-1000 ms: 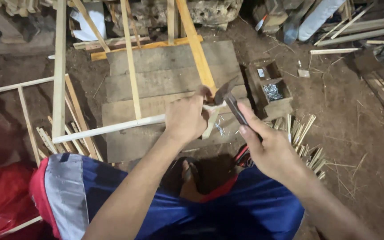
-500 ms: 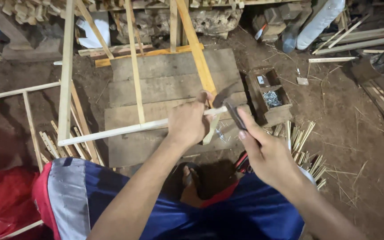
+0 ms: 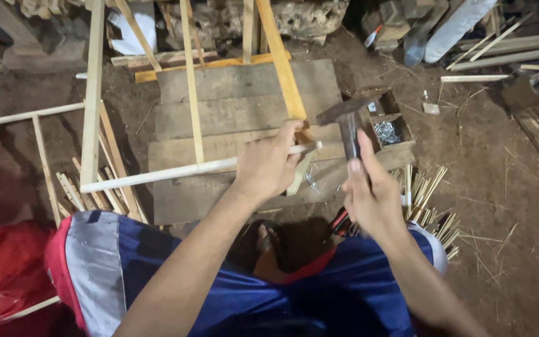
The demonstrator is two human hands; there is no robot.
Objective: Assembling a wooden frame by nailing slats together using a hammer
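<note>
While the left hand (image 3: 268, 167) clamps its fingers round the pale slat (image 3: 176, 172) lying across the plank platform (image 3: 244, 93), the right hand (image 3: 369, 196) grips a hammer (image 3: 347, 118) raised just beside the slat's end, seemingly mid-nailing, needing a square downward blow

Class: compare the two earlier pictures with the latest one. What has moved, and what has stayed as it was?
The right hand has raised the hammer: its head, earlier low by the strip's end, now stands up over the nail box. The left hand keeps its grip on the pale wooden strip at the joint with the orange slat. The planks lie unchanged.
</note>
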